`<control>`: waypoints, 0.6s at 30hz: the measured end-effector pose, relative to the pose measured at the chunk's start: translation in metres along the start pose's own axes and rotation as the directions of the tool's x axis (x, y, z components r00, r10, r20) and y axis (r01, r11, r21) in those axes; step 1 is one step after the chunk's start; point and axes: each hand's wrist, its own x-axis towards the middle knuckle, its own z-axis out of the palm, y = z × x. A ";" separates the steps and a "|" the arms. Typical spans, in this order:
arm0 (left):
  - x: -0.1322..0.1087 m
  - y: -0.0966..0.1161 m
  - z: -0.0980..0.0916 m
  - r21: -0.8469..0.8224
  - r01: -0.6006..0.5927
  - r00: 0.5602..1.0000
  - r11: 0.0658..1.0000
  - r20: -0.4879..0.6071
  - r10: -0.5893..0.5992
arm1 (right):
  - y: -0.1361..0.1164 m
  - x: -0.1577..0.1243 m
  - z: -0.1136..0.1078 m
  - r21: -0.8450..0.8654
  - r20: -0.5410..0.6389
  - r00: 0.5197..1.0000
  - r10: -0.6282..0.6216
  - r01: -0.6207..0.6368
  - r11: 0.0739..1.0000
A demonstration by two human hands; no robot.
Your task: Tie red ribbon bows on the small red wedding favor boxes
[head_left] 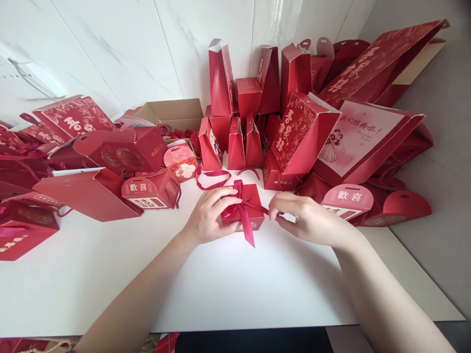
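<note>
A small red gift box (257, 195) sits on the white table in front of me. Magenta ribbon (247, 226) crosses its top, with loops at the middle and one tail hanging over the near side. My left hand (212, 214) is at the box's left, fingers on the ribbon loop at the top and thumb along the near side. To the right of the box, my right hand (301, 215) pinches a ribbon end and holds it out sideways. Behind the box a length of loose ribbon (213, 180) lies curled on the table.
Red gift boxes (290, 135) are stacked behind and to the right against the wall. More boxes (127, 149) crowd the left, with an open cardboard box (172, 110) behind them. The white table (228, 289) ends at a near edge in front of me.
</note>
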 end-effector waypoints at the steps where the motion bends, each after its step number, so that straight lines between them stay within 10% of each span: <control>1: -0.001 -0.003 -0.002 -0.017 -0.002 1.000 1.000 0.005 0.002 | 0.001 0.002 0.004 0.009 0.014 1.000 -0.011 0.011 1.000; 10: -0.011 -0.016 -0.002 -0.214 -0.016 0.999 0.977 -0.035 0.009 | 0.021 0.003 0.027 -0.232 0.050 0.991 0.120 -0.105 0.967; 18: -0.007 -0.007 -0.005 -0.302 0.130 0.976 0.944 -0.129 -0.175 | 0.026 0.002 0.029 -0.023 -0.289 0.904 0.315 -0.336 0.942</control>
